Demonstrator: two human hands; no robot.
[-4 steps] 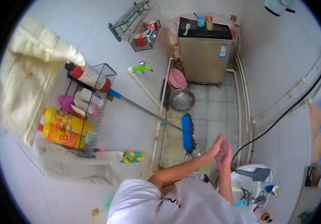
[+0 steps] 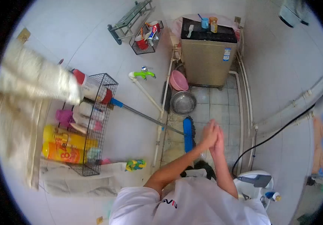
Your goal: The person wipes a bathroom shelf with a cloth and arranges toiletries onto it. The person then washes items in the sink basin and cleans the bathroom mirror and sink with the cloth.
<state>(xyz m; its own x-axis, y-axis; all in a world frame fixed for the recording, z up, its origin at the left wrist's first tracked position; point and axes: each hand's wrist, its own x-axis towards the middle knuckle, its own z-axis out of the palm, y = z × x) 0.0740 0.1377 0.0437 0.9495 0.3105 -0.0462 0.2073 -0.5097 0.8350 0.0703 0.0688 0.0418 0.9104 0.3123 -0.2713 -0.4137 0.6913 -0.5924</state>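
My left hand point(image 2: 208, 135) and my right hand point(image 2: 217, 143) press against each other in front of my white shirt point(image 2: 199, 202). Both have their fingers closed together, with the tips slightly blurred. Whatever lies between the palms, if anything, is hidden. Just left of the hands, on the tiled floor, is a blue brush head point(image 2: 188, 135) with dark bristles, joined to a long grey pole point(image 2: 146, 117). The white washbasin point(image 2: 247, 189) is below and to the right of my hands, with a grey shower head point(image 2: 258, 180) over it.
A washing machine point(image 2: 208, 62) stands at the back, near a pink basin point(image 2: 178, 80) and a metal bowl point(image 2: 183, 103). Wire baskets point(image 2: 94, 138) with bottles hang on the left wall beside a green tap point(image 2: 144, 74). A black hose point(image 2: 281, 126) crosses the right side.
My joined hands have moved up and slightly left in the view, and the open palm side seen before is now turned out of sight. The camera view has shifted a little.
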